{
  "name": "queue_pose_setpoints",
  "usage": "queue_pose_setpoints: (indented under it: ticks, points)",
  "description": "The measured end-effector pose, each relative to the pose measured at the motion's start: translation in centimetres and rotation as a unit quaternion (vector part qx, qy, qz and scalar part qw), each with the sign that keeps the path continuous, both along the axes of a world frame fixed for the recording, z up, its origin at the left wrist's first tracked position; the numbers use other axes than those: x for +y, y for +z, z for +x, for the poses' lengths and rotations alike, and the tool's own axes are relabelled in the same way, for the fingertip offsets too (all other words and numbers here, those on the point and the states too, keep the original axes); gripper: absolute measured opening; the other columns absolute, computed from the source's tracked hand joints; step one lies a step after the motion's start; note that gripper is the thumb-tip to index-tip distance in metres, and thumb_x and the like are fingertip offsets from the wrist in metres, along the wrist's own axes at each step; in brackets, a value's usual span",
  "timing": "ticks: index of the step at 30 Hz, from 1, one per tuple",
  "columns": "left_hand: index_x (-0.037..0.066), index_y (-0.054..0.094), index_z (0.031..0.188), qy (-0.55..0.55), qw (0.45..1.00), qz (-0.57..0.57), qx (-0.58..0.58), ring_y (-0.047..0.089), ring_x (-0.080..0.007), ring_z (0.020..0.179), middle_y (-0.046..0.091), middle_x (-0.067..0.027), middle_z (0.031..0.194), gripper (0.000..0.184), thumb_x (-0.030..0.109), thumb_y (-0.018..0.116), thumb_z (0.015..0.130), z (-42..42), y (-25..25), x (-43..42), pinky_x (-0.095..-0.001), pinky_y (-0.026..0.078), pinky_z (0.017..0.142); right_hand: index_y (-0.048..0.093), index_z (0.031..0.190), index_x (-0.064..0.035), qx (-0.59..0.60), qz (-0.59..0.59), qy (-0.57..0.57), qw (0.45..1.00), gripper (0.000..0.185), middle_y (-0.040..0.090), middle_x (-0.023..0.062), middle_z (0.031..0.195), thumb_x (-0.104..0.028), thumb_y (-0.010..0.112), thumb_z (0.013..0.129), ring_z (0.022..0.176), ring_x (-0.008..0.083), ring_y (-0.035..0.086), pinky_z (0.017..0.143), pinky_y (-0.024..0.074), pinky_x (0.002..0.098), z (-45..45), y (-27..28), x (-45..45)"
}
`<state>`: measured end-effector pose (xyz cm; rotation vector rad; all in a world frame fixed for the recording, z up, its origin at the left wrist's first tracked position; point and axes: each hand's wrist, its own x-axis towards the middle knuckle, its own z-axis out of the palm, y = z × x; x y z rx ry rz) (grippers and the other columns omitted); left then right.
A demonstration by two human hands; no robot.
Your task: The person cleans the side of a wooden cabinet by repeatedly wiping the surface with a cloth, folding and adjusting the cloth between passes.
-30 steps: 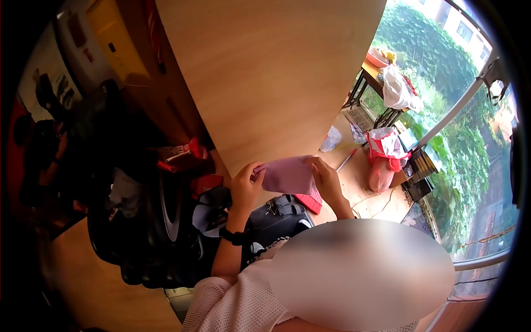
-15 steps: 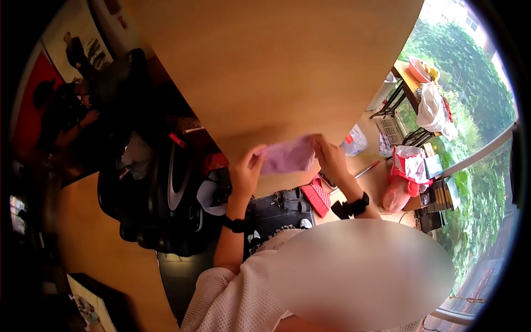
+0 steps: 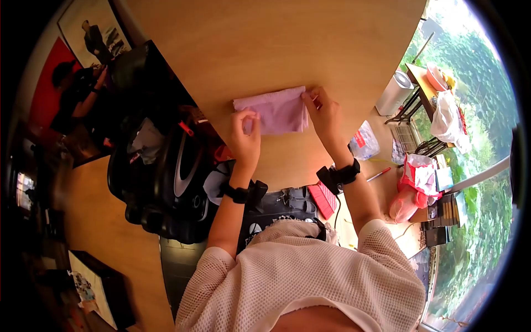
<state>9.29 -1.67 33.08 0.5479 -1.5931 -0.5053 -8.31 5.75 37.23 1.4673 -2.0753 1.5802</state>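
Note:
A folded light purple cloth (image 3: 279, 110) lies on the wooden tabletop, its long side running roughly left to right. Over its near left corner, the fingers of my left hand (image 3: 245, 135) are curled in a pinch; part of that corner is hidden behind them. My right hand (image 3: 324, 113) pinches the far right corner between thumb and fingertips. Black bands with small boxes are strapped on both wrists.
The wooden table (image 3: 265, 44) reaches away ahead. A black massage-type chair (image 3: 160, 171) stands at the left, with a person (image 3: 77, 94) beyond it. A red brush head (image 3: 323, 199), a plastic bag (image 3: 365, 141) and red bags (image 3: 409, 188) are on the floor at right.
The cloth has gone from being held up between both hands to lying on the tabletop, farther forward. My hands have moved forward with it, and my head view has shifted.

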Motion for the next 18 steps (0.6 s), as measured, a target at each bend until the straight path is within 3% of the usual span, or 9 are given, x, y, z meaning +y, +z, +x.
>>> queue_pose_setpoints:
  ticks: [2, 4, 6, 7, 10, 11, 13, 16, 18]
  points:
    - [0.005, 0.049, 0.119, -0.013, 0.992, -0.018, -0.122, 0.054, -0.0395, 0.107, 0.043, -0.0141, 0.132, 0.044, 0.002, 0.067, 0.079, 0.7, -0.8, 0.4, -0.0447, 0.045, 0.091, 0.053, 0.084, -0.0072, -0.026, 0.023, 0.015, 0.999, 0.016, 0.062, 0.0073, 0.067, -0.022, 0.060, 0.087, 0.056, 0.0210, 0.059, 0.050, 0.0447, 0.0314, 0.2, 0.0, 0.4]
    - [0.008, 0.046, 0.127, 0.046, 0.975, -0.105, -0.190, 0.045, -0.0412, 0.117, 0.039, -0.0152, 0.137, 0.054, 0.003, 0.068, 0.078, 0.0, -1.1, 1.3, -0.0477, 0.039, 0.096, 0.055, 0.089, -0.0041, -0.055, 0.026, 0.043, 0.997, 0.014, 0.061, 0.0058, 0.065, -0.018, 0.058, 0.090, 0.053, 0.0132, 0.056, 0.051, 0.0444, 0.0266, 0.4, 0.0, 0.3]
    - [0.009, 0.038, 0.138, 0.061, 0.960, -0.155, -0.227, 0.027, -0.0433, 0.130, 0.030, -0.0183, 0.143, 0.065, 0.012, 0.067, 0.080, -0.9, -1.8, 1.4, -0.0528, 0.028, 0.104, 0.056, 0.089, -0.0022, -0.215, -0.042, 0.149, 0.964, 0.013, 0.064, 0.0091, 0.074, -0.015, 0.056, 0.090, 0.062, 0.0183, 0.061, 0.058, 0.0471, 0.0295, 0.9, -0.5, 0.0]
    - [0.009, 0.037, 0.138, 0.100, 0.947, -0.160, -0.260, 0.028, -0.0432, 0.130, 0.030, -0.0191, 0.143, 0.063, 0.014, 0.065, 0.082, -1.2, -2.2, 1.1, -0.0533, 0.027, 0.104, 0.057, 0.089, -0.0012, -0.291, -0.076, 0.199, 0.933, 0.013, 0.066, 0.0108, 0.079, -0.014, 0.055, 0.091, 0.067, 0.0209, 0.064, 0.061, 0.0485, 0.0310, 1.3, -0.9, -0.1]
    - [0.007, 0.037, 0.138, 0.193, 0.912, -0.175, -0.315, 0.030, -0.0424, 0.129, 0.031, -0.0209, 0.142, 0.061, 0.022, 0.061, 0.084, -2.4, -3.0, 0.0, -0.0546, 0.025, 0.105, 0.055, 0.104, 0.0018, -0.206, -0.172, 0.170, 0.948, 0.017, 0.065, 0.0136, 0.096, -0.009, 0.049, 0.093, 0.086, 0.0218, 0.064, 0.074, 0.0490, 0.0300, 5.0, -2.6, 0.5]
    - [0.007, 0.036, 0.138, 0.208, 0.910, -0.180, -0.309, 0.030, -0.0417, 0.129, 0.031, -0.0210, 0.142, 0.061, 0.024, 0.060, 0.085, -2.7, -3.3, -0.1, -0.0550, 0.025, 0.105, 0.052, 0.119, -0.0019, -0.118, -0.152, 0.150, 0.970, 0.029, 0.055, 0.0176, 0.122, -0.009, 0.049, 0.092, 0.112, 0.0272, 0.054, 0.092, 0.0420, 0.0387, 5.6, -3.6, 0.8]
    - [0.008, 0.036, 0.139, 0.232, 0.901, -0.183, -0.317, 0.031, -0.0406, 0.129, 0.031, -0.0206, 0.142, 0.061, 0.026, 0.059, 0.085, -3.2, -3.3, -0.7, -0.0550, 0.023, 0.105, 0.046, 0.131, -0.0045, 0.141, -0.098, 0.028, 0.985, 0.043, 0.042, 0.0191, 0.137, -0.013, 0.053, 0.089, 0.128, 0.0328, 0.039, 0.105, 0.0261, 0.0492, 6.3, -4.0, 0.7]
    - [0.008, 0.035, 0.139, 0.255, 0.869, -0.190, -0.378, 0.027, -0.0402, 0.132, 0.028, -0.0209, 0.144, 0.063, 0.027, 0.060, 0.084, -2.7, -4.0, -0.6, -0.0541, 0.020, 0.107, 0.035, 0.139, -0.0038, 0.132, -0.012, 0.086, 0.987, 0.057, 0.020, 0.0208, 0.149, -0.018, 0.055, 0.088, 0.138, 0.0390, 0.016, 0.110, 0.0029, 0.0534, 5.2, -7.3, -1.8]
    - [0.005, 0.032, 0.140, 0.275, 0.831, -0.242, -0.420, 0.019, -0.0416, 0.136, 0.020, -0.0235, 0.147, 0.067, 0.031, 0.060, 0.085, -2.5, -3.6, -2.3, -0.0537, 0.016, 0.109, 0.042, 0.136, -0.0084, 0.166, -0.040, 0.043, 0.984, 0.055, 0.031, 0.0174, 0.145, -0.029, 0.057, 0.087, 0.136, 0.0355, 0.025, 0.110, 0.0111, 0.0521, 5.0, -7.2, -3.1]
